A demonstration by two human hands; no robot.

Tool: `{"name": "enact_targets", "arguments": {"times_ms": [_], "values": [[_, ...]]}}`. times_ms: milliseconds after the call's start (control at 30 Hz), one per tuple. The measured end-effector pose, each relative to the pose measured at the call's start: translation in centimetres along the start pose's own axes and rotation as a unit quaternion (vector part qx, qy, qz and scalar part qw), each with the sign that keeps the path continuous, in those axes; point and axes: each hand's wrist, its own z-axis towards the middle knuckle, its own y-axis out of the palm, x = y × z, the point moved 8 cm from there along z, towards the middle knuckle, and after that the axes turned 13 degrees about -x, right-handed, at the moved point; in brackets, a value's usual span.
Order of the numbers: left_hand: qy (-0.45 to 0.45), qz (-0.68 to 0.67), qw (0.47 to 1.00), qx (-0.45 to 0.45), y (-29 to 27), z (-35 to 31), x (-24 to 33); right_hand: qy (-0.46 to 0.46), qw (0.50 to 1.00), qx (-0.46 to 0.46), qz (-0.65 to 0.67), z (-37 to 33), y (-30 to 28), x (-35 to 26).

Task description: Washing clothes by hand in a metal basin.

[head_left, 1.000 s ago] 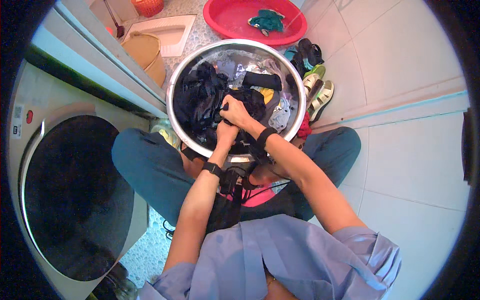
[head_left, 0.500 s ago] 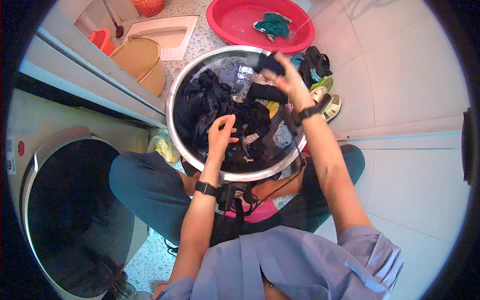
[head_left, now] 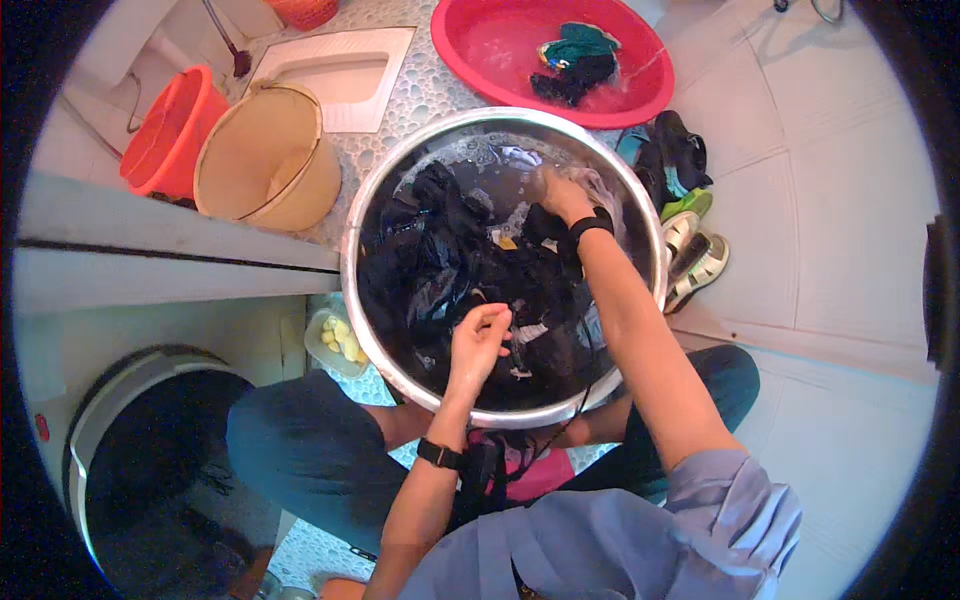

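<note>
A wide metal basin (head_left: 352,262) of soapy water stands before me, full of wet dark clothes (head_left: 425,265). My left hand (head_left: 480,338) hovers over the clothes at its near side. Its fingers are loosely curled and apart, with nothing in them. At the basin's far right, my right hand (head_left: 565,196) reaches down into the water beside a pale cloth (head_left: 605,198); its fingertips are hidden. A red plastic basin (head_left: 480,78) beyond holds a green garment (head_left: 590,45) and a dark garment (head_left: 568,88), with some water.
Shoes and slippers (head_left: 700,262) lie right of the metal basin, along the wall. A beige bucket (head_left: 270,165), a red bucket (head_left: 165,140) and a squat toilet (head_left: 335,70) are at the far left. A small tub (head_left: 330,345) with yellow pieces sits near my left knee, beside a round-doored machine (head_left: 150,470).
A dark garment from my right hand now lies in the red basin by the green one. My right hand has gone down into the metal basin. My left hand stays over the clothes.
</note>
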Motion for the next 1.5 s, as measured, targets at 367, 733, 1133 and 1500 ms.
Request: {"name": "enact_targets", "arguments": {"times_ms": [367, 733, 1133, 1500], "values": [[-0.007, 0.005, 0.999, -0.053, 1.4, 0.9, -0.4, 0.019, 0.997, 0.059, 0.036, -1.2, -0.9, 2.3], [-0.004, -0.009, 0.998, -0.064, 3.0, -0.9, 1.1, -0.224, 0.781, 0.180, 0.554, -12.1, -22.6, 1.1], [-0.003, 0.001, 0.994, -0.107, 5.8, 0.3, 1.1, -0.245, 0.935, 0.092, 0.239, -7.7, -13.2, 2.3], [-0.035, -0.054, 0.997, -0.038, 1.1, 0.9, 0.2, -0.081, 0.984, -0.043, -0.154, -3.2, 1.3, -6.8]]}}
